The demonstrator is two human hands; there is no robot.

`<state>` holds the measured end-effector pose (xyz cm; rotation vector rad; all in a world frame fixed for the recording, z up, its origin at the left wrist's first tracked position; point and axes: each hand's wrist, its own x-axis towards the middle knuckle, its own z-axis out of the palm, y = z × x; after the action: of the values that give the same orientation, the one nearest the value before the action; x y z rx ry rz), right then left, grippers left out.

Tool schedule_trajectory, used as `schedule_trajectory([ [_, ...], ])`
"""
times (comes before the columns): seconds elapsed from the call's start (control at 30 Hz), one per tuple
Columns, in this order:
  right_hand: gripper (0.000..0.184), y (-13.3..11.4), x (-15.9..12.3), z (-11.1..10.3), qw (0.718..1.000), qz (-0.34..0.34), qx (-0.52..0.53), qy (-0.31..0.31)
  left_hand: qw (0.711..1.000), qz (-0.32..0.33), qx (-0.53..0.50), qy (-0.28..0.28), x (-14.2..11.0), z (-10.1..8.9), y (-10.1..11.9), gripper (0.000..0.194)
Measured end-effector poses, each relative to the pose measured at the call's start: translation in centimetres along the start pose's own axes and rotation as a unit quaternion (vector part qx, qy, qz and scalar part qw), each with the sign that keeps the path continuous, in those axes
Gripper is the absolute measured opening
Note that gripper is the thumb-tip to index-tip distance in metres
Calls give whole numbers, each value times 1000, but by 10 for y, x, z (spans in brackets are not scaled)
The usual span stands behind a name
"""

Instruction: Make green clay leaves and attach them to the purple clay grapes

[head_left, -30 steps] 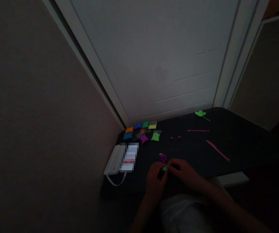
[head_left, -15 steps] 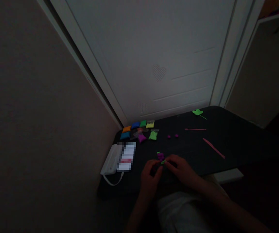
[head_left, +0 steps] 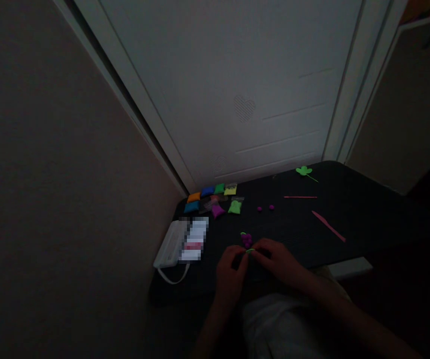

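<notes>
Close to the near edge of the dark table (head_left: 293,234), the left hand (head_left: 230,269) and right hand (head_left: 278,259) meet, fingertips pinching a small green strip (head_left: 251,251) from either side. Its long axis runs crosswise, one end toward each hand, the right end a touch higher. Just beyond it sits a purple cluster (head_left: 247,240), a pale green curl (head_left: 243,233) at its far left; whether they touch, I can't tell. Bare tabletop stretches rightward to a pink knife (head_left: 329,227) slanting away to the left. Farther off lie two purple balls (head_left: 271,207), then a thin pink stick (head_left: 300,197) parallel to the far edge, against a white panel (head_left: 275,89).
</notes>
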<state>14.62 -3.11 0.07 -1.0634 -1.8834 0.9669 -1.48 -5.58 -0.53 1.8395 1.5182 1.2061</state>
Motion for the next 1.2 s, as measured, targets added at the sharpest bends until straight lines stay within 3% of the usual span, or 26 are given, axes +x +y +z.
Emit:
schedule_trajectory([
  [0.2, 26, -4, -2, -3, 998, 19, 61, -10, 1000, 2, 4, -1, 0, -1, 0, 10],
  [0.47, 21, -3, 0, -2, 996, 21, 81, -17, 1000, -12, -9, 7, -1, -1, 3, 16],
  [1.2, 22, -3, 0, -3, 999, 20, 31, -22, 999, -11, -32, -30, -1, -4, 6, 18],
])
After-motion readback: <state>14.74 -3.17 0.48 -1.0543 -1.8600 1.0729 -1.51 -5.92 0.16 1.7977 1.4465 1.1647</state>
